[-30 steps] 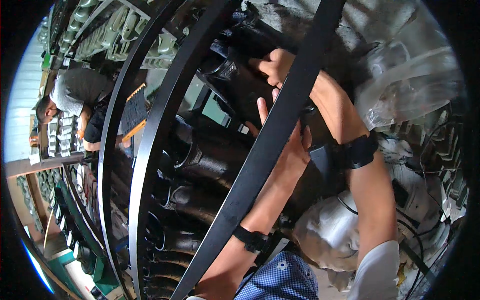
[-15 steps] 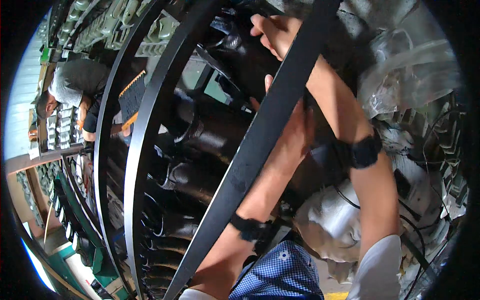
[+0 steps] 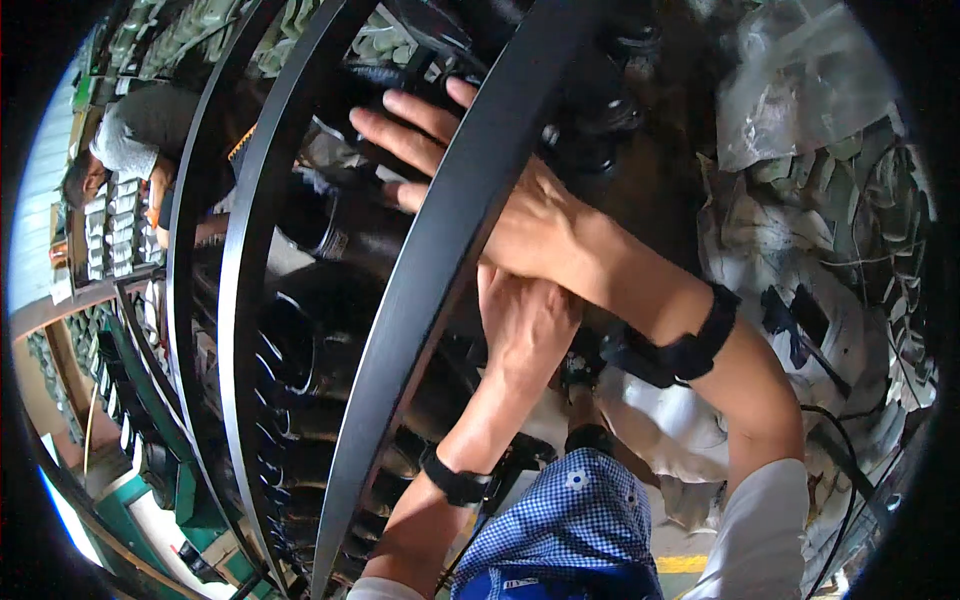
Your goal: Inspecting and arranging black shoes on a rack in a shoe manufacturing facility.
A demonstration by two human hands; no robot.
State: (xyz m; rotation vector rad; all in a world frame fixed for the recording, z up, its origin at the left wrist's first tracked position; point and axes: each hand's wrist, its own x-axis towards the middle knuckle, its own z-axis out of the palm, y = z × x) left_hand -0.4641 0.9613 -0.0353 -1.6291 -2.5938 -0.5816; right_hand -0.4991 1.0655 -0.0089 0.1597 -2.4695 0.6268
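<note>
Black boots are lined up behind a black bar. The right hand reaches behind the bar, fingers spread apart near the boots. The left hand is just below it, fingers hidden; I cannot tell its grip. Farther out are a plastic bag and another person.

Below the left hand, toward the wearer's body, a small white label with dark lettering sits on plain blue cloth; its print is too small to read with certainty. Left of the right hand, just past its fingers, a small pale patch marks a black boot-like piece, with no legible letters.
</note>
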